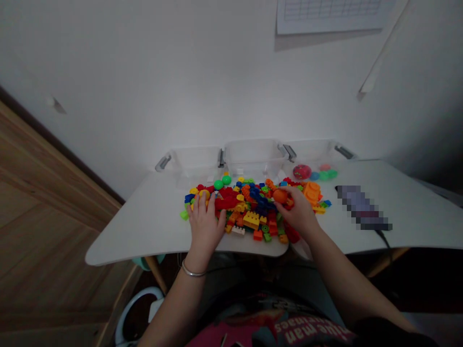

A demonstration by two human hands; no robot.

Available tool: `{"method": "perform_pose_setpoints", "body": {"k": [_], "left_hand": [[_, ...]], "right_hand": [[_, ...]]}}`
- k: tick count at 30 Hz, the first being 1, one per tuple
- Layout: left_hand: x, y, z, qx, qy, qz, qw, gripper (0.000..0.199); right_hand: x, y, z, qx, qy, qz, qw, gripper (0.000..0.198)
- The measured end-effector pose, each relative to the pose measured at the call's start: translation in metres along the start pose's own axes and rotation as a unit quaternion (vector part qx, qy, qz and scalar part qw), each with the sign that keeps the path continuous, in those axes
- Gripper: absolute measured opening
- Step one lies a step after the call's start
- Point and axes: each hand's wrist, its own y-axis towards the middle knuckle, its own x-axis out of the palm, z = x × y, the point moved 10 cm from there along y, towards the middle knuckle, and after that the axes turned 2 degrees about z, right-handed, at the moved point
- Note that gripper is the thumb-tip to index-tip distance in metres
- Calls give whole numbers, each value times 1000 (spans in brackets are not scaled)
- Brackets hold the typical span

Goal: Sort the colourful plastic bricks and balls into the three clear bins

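A heap of mixed plastic toy bricks (251, 220) covers the middle of the white table. On the heap's left side rests my left hand (207, 219), its fingers spread over a yellow piece and beside a red piece (224, 203). My right hand (298, 209), at the right of the heap, has thumb and fingers closed around an orange ball (279, 195). Dark blue linked pieces (261, 200) lie just left of that ball. Two green balls (222, 182) sit at the heap's back edge.
Three clear plastic bins stand along the wall: left (197, 159), middle (253, 152) and right (313, 149). The right one holds a red ball (302, 172) and several other coloured ones. A pixelated phone-like device (361, 208) with a cable lies on the white table (144, 221).
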Motion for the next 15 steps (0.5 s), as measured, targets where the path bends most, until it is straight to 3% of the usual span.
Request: {"method": "perform_pose_setpoints", "body": {"k": [7,11,15], "left_hand": [[16,0,-26,-39,18,-12,999,56],[23,-1,-30,-49,15,-22,998,56],[26,2,-31,-54,14,-37,998,58]], "right_hand": [[-51,32,26,1,-39,77,996,34],[-91,63,64,54,-77,155,983,42],[-106,90,111,110,-102,175,973,49]]}}
